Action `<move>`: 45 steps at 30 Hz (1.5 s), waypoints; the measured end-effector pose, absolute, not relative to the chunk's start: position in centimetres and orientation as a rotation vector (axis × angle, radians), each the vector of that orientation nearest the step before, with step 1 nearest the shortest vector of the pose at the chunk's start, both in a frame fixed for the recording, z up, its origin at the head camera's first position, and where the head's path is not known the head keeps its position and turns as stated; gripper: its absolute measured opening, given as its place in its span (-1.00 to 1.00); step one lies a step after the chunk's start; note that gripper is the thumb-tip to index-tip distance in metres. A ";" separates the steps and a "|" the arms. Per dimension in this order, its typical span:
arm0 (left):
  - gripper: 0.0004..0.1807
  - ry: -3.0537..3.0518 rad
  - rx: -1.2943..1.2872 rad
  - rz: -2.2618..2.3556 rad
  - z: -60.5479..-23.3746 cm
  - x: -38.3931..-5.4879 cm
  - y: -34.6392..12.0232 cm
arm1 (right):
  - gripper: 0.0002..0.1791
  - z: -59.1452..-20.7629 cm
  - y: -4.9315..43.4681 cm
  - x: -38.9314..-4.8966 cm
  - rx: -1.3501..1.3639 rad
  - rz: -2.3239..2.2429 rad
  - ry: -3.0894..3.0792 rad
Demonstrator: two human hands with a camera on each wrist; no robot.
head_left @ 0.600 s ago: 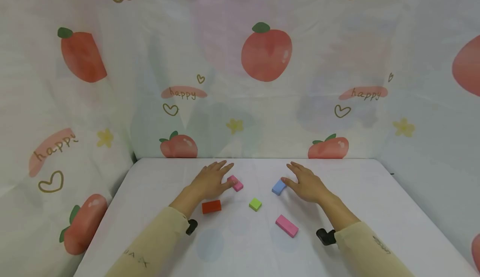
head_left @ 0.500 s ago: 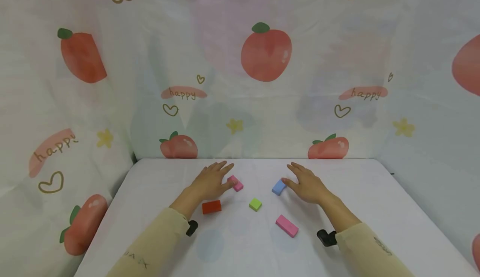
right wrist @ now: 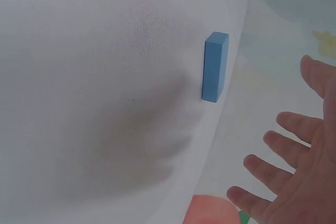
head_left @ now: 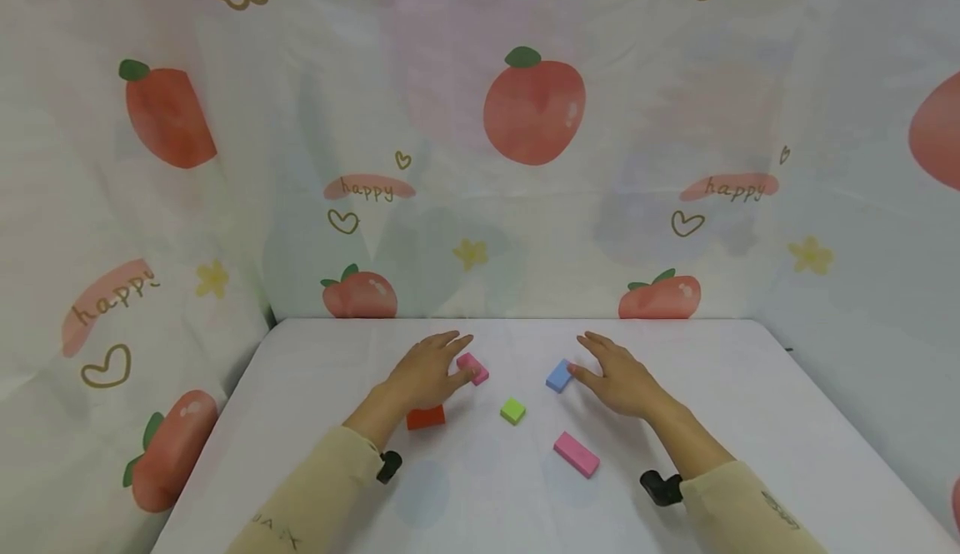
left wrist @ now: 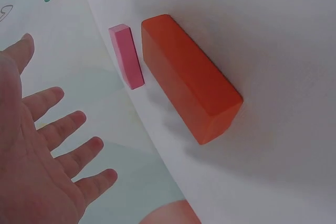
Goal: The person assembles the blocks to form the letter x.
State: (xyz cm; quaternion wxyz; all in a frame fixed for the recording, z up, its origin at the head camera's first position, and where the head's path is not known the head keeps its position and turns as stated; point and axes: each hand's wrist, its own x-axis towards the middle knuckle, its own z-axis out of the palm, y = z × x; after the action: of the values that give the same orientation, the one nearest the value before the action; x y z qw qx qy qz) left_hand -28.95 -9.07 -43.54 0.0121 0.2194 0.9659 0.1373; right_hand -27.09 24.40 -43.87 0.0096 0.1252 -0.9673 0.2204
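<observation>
My left hand (head_left: 427, 373) hovers over the table with its fingers spread, holding nothing. Its thumb overlaps a small pink block (head_left: 470, 365) in the head view, and the wrist hides part of a red block (head_left: 427, 419). In the left wrist view the red block (left wrist: 189, 72) looks large, with the pink block (left wrist: 126, 56) beyond it. My right hand (head_left: 624, 381), also bare and spread, has its thumb tip right at the blue block (head_left: 558, 376) in the head view. The right wrist view shows that blue block (right wrist: 215, 66) apart from the fingers, with the hand's shadow below.
Between the hands lies a lime green cube (head_left: 513, 411). A longer pink block (head_left: 576, 455) is nearer the front, right of centre. The white table (head_left: 480, 512) ends at a fruit-printed cloth backdrop (head_left: 532, 246), with more cloth on both sides.
Both hands have drawn slightly back toward the person. The left has also shifted a little right, and its wrist now covers more of the red block. The blocks lie as before.
</observation>
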 end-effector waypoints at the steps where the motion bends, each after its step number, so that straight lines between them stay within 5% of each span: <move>1: -0.27 3.011 0.686 0.431 -43.6 -28.9 -9.1 | -0.21 -43.9 24.4 -27.1 0.393 0.692 -3.016; 45: -0.26 2.896 0.655 0.804 -45.5 -27.8 -7.5 | -0.22 -44.6 24.4 -24.2 0.406 0.927 -3.001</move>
State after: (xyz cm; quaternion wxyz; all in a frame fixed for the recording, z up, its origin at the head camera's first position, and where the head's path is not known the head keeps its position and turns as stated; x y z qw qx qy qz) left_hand -27.76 -7.51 -45.54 0.0330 0.2128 0.9410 0.2612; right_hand -24.18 24.39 -44.55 -0.0128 0.1280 -0.9476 0.2925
